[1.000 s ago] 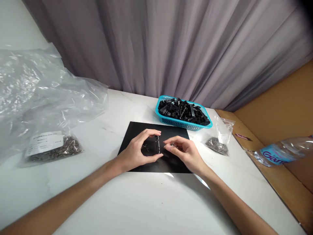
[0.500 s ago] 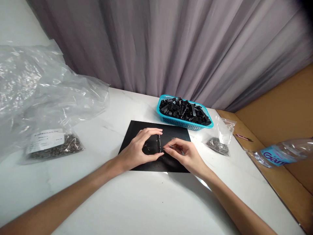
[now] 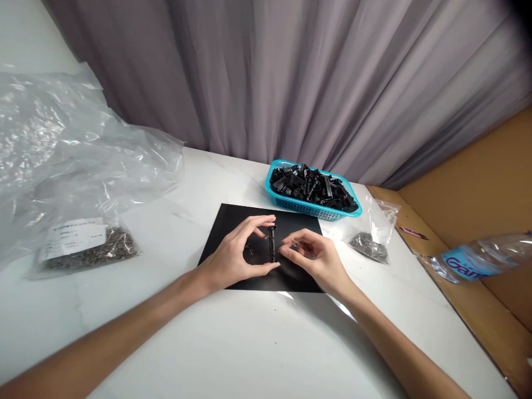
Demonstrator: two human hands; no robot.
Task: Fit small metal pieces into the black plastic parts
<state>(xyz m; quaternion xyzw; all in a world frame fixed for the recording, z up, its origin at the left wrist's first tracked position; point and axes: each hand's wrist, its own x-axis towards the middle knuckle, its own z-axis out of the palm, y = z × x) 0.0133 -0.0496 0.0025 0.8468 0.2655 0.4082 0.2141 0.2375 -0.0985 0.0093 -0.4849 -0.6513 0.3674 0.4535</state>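
Between the thumb and fingers of my left hand [image 3: 238, 250] a slim black plastic piece [image 3: 272, 244] is held by its two ends, lengthwise away from me. My right hand [image 3: 310, 252] is just to the right of it, thumb and fingers pinched together. A thin, shiny, needle-like item [image 3: 296, 243] shows among the right fingers; its kind is too small to tell. Both hands are over a black mat [image 3: 226, 219]. Small metal bits [image 3: 249, 247] lie on the mat beside the left fingers.
A blue basket [image 3: 271, 195] heaped with black plastic pieces [image 3: 311, 188] stands behind the mat. Bags of small metal parts lie left [image 3: 118, 246] and right [image 3: 369, 246]. Large clear plastic [image 3: 137, 160] covers the table's left. A bottle [image 3: 469, 260] lies at the right beside cardboard [image 3: 477, 183].
The black piece has turned slightly in my left fingers, showing a different side. My right fingertips have shifted a little and curl more; the small metal bits by them are now covered.
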